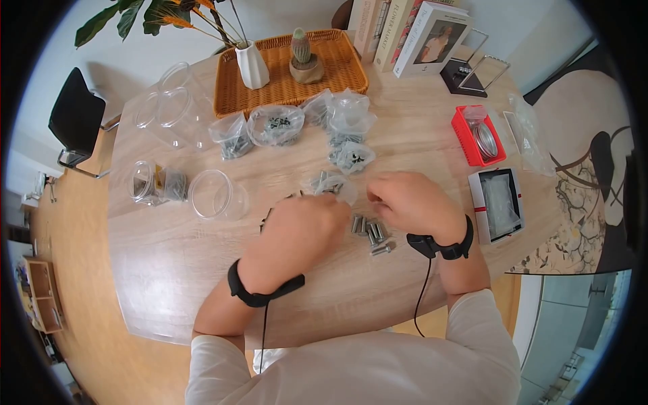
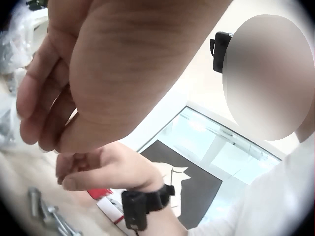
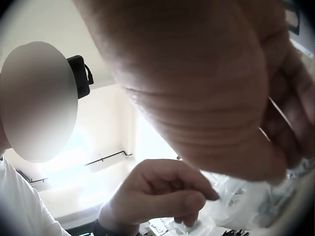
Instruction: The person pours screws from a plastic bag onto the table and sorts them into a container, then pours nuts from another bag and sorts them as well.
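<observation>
My left hand (image 1: pixel 307 226) is bent over the near side of a small clear bag of bolts (image 1: pixel 331 182), its fingers close together. A small dark tip shows at its fingertips in the right wrist view; I cannot tell whether it is something held. My right hand (image 1: pixel 412 202) hovers just right of that bag, its fingers loosely curved, with the thumb (image 2: pixel 81 181) apart from them and nothing visible between. Several silver bolts (image 1: pixel 374 233) lie on the table between the hands. A few dark screws (image 1: pixel 266 216) peek out left of my left hand.
More clear bags of hardware (image 1: pixel 277 125) stand behind, before a wicker tray (image 1: pixel 226 101). To the left are clear plastic jars (image 1: pixel 217 194). At right sit a red basket (image 1: pixel 461 138) and a white box (image 1: pixel 478 202). Cables hang from both wrist straps.
</observation>
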Demonstrator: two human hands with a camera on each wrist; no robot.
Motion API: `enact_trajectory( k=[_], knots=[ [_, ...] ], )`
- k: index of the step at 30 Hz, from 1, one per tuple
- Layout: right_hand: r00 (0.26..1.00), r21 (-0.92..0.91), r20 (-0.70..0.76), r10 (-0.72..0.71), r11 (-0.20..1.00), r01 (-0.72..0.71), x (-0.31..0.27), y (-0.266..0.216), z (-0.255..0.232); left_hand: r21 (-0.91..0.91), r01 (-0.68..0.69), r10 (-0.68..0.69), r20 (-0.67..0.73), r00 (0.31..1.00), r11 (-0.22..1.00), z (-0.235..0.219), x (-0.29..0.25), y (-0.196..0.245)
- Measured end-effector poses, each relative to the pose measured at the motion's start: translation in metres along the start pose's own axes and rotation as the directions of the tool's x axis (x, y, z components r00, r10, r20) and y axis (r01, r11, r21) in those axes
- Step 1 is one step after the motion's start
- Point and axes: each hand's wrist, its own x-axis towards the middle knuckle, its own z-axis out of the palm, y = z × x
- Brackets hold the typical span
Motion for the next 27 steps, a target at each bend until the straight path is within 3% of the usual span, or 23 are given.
enact_trajectory(
  k=[2, 8, 13, 18, 27],
  knots=[
    [0.948, -0.119, 0.298, 0.114, 0.99, -0.081, -0.002, 0.008, 0.005, 0.002, -0.121, 0.12, 0.107, 0.987, 0.993, 0.019, -0.003, 0.009],
    [0.9, -0.02, 0.424, 0.1, 0.995, -0.101, 0.005, 0.008, 0.011, 0.108, -0.187, 0.173, 0.134, 0.976, 0.976, 0.061, -0.008, 0.018],
    [0.885, -0.055, 0.454, 0.105, 0.994, -0.089, 0.007, 0.009, 0.016, 0.103, -0.199, 0.184, 0.141, 0.973, 0.975, 0.061, -0.006, 0.015],
    [0.873, -0.064, 0.479, 0.09, 0.996, -0.068, 0.01, 0.009, 0.016, 0.215, -0.099, 0.058, 0.189, 0.98, 0.971, 0.059, -0.006, 0.015],
    [0.9, -0.029, 0.43, 0.067, 0.998, -0.06, 0.01, 0.009, 0.017, 0.232, -0.091, 0.043, 0.203, 0.978, 0.969, 0.065, -0.009, 0.013]
  ],
)
